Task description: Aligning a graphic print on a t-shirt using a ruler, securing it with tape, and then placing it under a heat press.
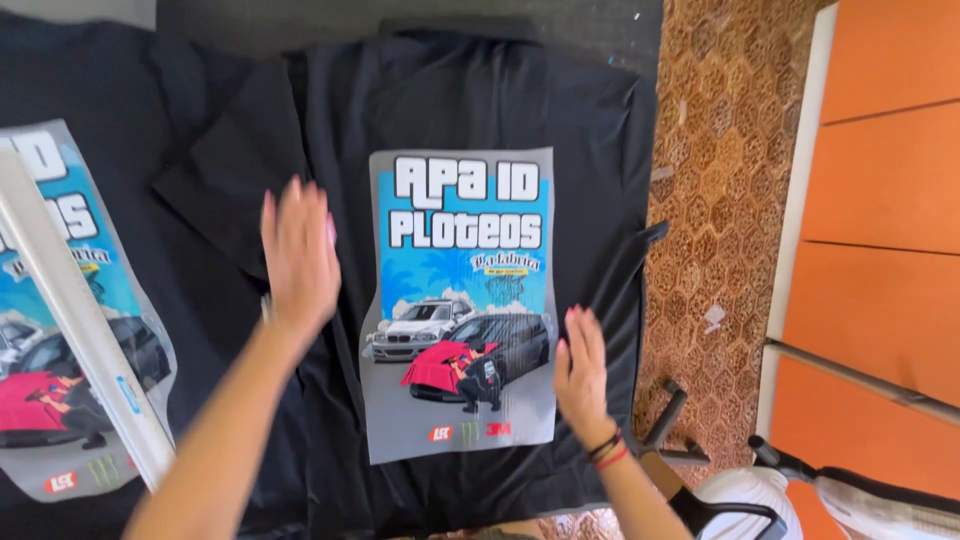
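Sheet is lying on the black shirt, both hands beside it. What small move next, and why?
Probably press the left hand and right hand flat to smooth the printed sheet onto the black shirt; both hands sit at its edges, and it looks slightly tilted.

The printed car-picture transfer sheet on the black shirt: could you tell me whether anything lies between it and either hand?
Nothing visible does. The rectangular printed transfer sheet lies flat and uncovered on the black fabric shirt. The left hand is over bare shirt beside its left edge; the right hand is at its right edge.

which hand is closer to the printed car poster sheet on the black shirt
Right. The right hand touches the printed sheet at its lower right edge; the left hand lies on the black shirt to its left.
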